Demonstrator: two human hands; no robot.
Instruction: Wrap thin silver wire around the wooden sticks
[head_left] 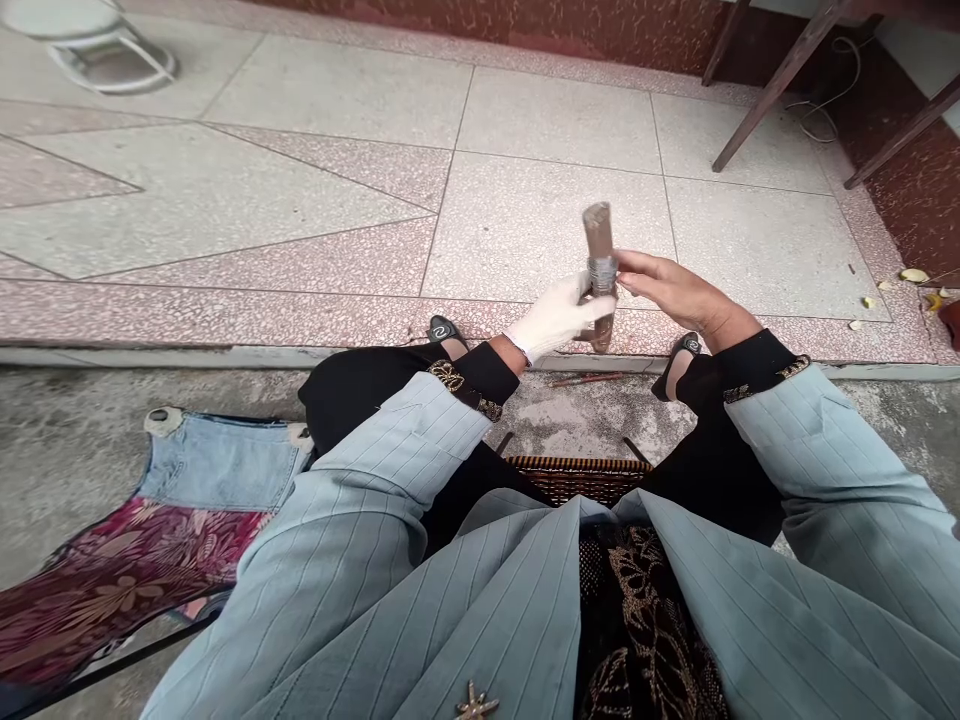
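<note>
**Two hands on an upright brown stick over the floor step**

Left hand (556, 318), pale, possibly gloved (could not tell), had its grip closed around the lower middle of a slim brown upright cylinder with a grey wound band at mid-height (601, 272). Right hand (679, 293), bare, lay flat against the same cylinder from the other side, fingertips touching the grey band; whether that grip was wrapped shut or merely pressing could not be told. Cylinder stood near vertical, top end clear above both hands, bottom end showing just below the left hand, held in the air above the pink speckled step edge (225, 315).

Both forearms wore pale blue pinstriped jacket sleeves (390, 470) over black cuffs with gold embroidery (469, 385). Two black shoes (444, 331) showed beyond the knees, one just beside each wrist. A thin reddish stick (585, 379) lay on the grey concrete ground (90, 430) between the feet, below the hands. A dark woven wicker basket rim (581, 475) sat between the legs, near the body. A denim-and-red floral patchwork cloth (172, 520) lay well apart to the left. Dark wooden furniture legs (772, 85) stood on the terrazzo tiled floor (540, 200) at the far right.
</note>
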